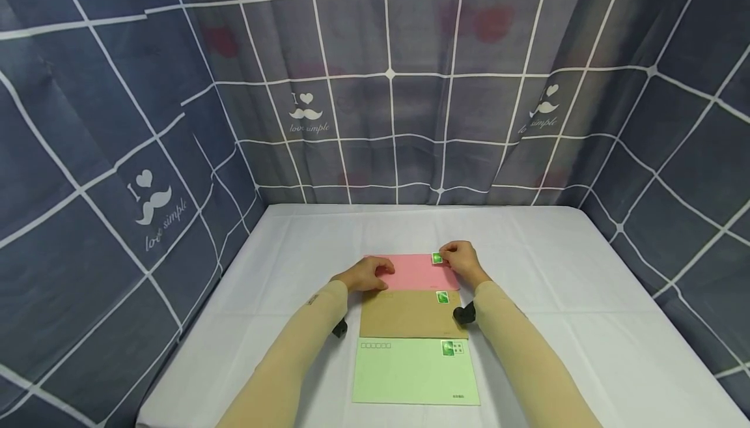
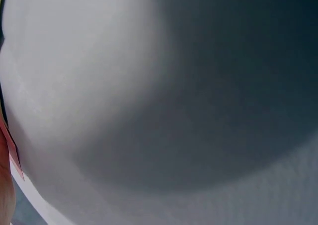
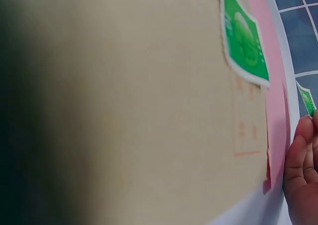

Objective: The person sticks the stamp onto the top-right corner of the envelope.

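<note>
A pink envelope (image 1: 410, 275) lies farthest back of three envelopes in a column. My left hand (image 1: 364, 274) rests on its left end, thumb and fingers apart. At its top right corner my right hand (image 1: 463, 260) pinches a small green stamp (image 1: 437, 258) by the edge. The right wrist view also shows that stamp (image 3: 306, 99) at the fingertips (image 3: 304, 127). Nearer lies a brown envelope (image 1: 404, 317) with a green stamp (image 1: 443, 298) at its upper right. Most of the left hand is out of the left wrist view.
In front lies a light green envelope (image 1: 410, 376), with a green stamp (image 1: 448, 348) beside a printed box. The envelopes are on a white cloth-covered table (image 1: 556, 252). Dark grid-patterned curtains (image 1: 422, 109) enclose its back and sides.
</note>
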The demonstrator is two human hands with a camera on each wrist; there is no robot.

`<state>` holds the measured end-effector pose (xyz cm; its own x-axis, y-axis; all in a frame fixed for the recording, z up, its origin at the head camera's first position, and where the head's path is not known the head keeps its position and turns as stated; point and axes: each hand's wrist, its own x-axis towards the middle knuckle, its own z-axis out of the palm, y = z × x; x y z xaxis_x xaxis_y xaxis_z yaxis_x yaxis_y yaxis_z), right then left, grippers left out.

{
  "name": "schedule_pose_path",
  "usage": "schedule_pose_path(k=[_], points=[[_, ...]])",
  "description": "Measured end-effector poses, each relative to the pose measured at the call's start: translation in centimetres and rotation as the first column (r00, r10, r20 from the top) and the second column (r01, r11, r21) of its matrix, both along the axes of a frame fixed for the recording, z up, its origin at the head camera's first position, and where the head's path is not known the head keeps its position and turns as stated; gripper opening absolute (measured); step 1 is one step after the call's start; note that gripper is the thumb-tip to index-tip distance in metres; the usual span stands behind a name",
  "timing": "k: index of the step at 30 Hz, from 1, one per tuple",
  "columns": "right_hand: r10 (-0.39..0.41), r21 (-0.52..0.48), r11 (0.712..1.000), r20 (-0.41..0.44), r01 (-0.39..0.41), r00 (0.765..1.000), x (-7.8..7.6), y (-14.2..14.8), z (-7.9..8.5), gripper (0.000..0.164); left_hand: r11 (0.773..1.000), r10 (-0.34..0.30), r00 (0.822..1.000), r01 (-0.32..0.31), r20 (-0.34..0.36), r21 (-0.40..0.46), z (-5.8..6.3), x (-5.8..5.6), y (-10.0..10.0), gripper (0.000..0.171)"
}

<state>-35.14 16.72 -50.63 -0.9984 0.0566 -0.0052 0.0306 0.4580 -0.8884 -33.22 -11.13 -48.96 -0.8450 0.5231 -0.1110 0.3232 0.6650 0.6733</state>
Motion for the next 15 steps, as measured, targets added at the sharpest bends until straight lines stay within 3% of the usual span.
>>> schedule_pose_path(k=[15], points=[[-0.026,0.021,0.999,0.001,0.026,1.0,-0.64,-0.43,-0.38,0.014,1.0,0.002,1.0,-0.002,0.006,-0.004,0.18,0.15,0.07,0.034]])
